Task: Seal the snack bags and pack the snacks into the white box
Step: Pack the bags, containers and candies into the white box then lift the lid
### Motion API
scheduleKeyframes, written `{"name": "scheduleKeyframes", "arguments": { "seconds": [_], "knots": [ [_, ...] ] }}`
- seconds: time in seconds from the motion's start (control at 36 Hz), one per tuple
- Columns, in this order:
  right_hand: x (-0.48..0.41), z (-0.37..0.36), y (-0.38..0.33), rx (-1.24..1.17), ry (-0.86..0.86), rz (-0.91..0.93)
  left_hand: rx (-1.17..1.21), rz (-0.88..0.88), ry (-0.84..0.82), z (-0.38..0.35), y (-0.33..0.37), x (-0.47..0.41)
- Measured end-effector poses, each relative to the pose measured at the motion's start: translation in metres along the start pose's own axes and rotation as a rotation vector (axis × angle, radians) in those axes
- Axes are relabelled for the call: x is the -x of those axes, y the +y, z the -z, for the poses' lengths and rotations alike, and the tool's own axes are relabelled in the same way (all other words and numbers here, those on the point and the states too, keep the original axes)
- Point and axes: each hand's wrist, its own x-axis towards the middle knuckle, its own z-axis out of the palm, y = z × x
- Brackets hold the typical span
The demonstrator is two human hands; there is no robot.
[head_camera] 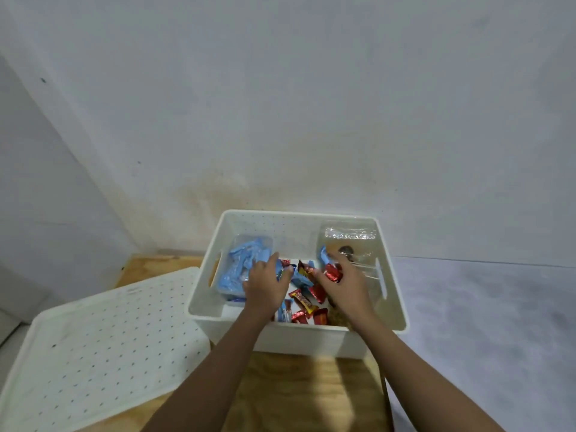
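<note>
Both hands are held inside the white box [299,338], which stands on a wooden table [311,394]. The left hand [268,286] is laid on a clear bag of blue sweets [241,266], fingers curled around a blue wrapper. The right hand [346,283] is closed on a red sweet [333,272]. Loose red sweets [307,302] are scattered between the hands. A white lid [103,347] is seen beside the box.

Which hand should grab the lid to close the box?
Left, probably. The lid lies on the table left of the box, on the left hand's side. The right hand is over the box's right half, beside a clear bag, and would have to cross over.
</note>
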Motion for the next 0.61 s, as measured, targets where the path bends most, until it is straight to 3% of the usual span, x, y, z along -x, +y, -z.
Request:
{"name": "scheduleKeyframes", "arguments": {
  "seconds": [0.11,0.36,0.61],
  "knots": [
    [-0.003,0.003,-0.002,0.12,-0.044,-0.013,-0.001,-0.011,0.016,0.007,-0.003,0.003],
    [-0.006,-0.025,-0.049,0.3,-0.143,0.134,0.164,0.003,0.293,0.075,-0.036,0.03],
    [0.014,-0.125,-0.15,0.411,-0.183,0.391,0.003,0.204,0.42,0.166,-0.164,0.044]
  ]
}}
